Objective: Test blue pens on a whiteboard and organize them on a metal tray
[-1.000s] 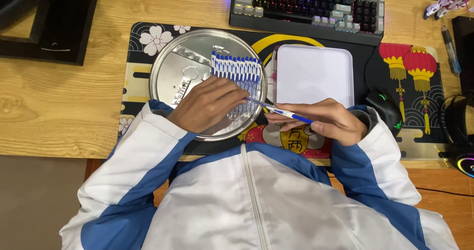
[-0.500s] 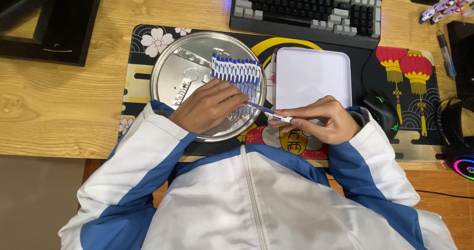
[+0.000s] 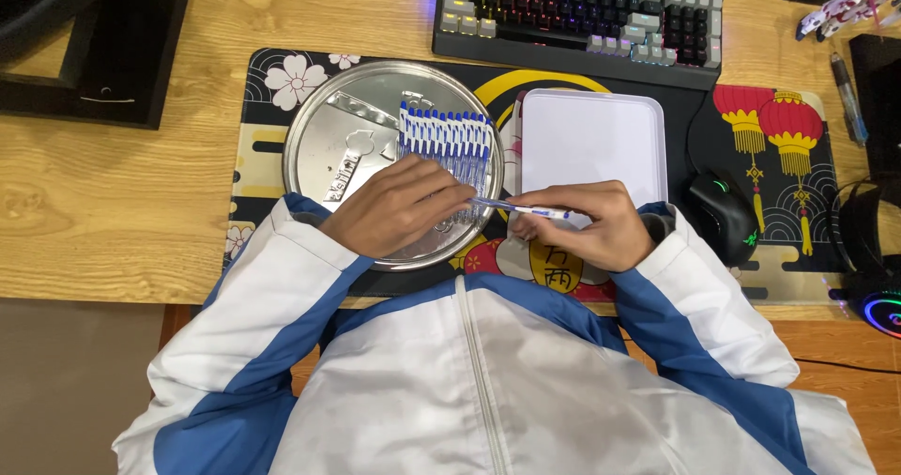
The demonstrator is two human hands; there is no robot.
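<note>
Two containers lie on the desk mat (image 3: pixel 282 146): a round metal tray (image 3: pixel 324 146) holding a row of blue-capped pens (image 3: pixel 449 139) side by side, and just right of it a white rectangular tray (image 3: pixel 593 137), bare inside. Both hands grip one pen (image 3: pixel 521 209) between the trays: left hand (image 3: pixel 399 207) pinches its tip end over the round tray's rim, right hand (image 3: pixel 591 222) clasps the other end.

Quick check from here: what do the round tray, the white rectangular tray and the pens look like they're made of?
Round tray: looks like polished metal, silvery with mirror-like glare and reflections.
White rectangular tray: smooth, matt white with a rolled rim; plastic or enamelled metal, cannot tell which.
Pens: probably plastic, clear barrels with blue caps. The right hand and left hand hold one such pen.
</note>
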